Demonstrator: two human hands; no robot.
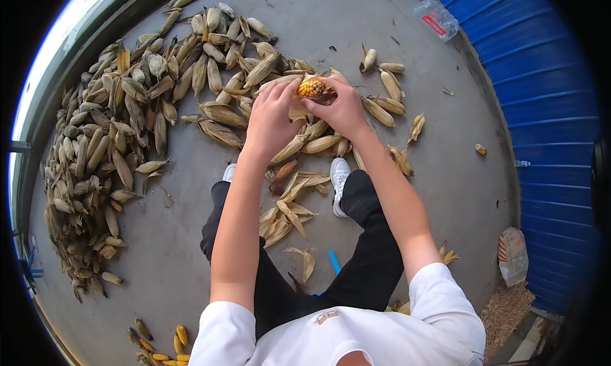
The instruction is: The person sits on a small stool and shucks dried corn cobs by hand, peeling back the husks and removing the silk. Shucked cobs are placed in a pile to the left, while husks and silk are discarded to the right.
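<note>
A partly husked ear of corn (312, 87) is held between my two hands, with yellow kernels showing and a darker, rough patch at its right. My left hand (273, 115) grips the ear from the left, its fingers over the pale husk (277, 82). Around the right end curl the fingers of my right hand (342, 109), thumb below and forefinger above. A loose husk flap (298, 110) hangs between the hands. Below them on the floor lie unhusked ears (323, 144), stripped husks (281, 218) and a reddish-brown ear (286, 169).
A large heap of unhusked corn (138, 94) spreads along the left. Husked yellow ears (182, 335) lie at the bottom left. On the right are a blue corrugated wall (539, 103), a clear plastic bag (435, 18), a sack (513, 256) and a pile of small pieces (506, 313).
</note>
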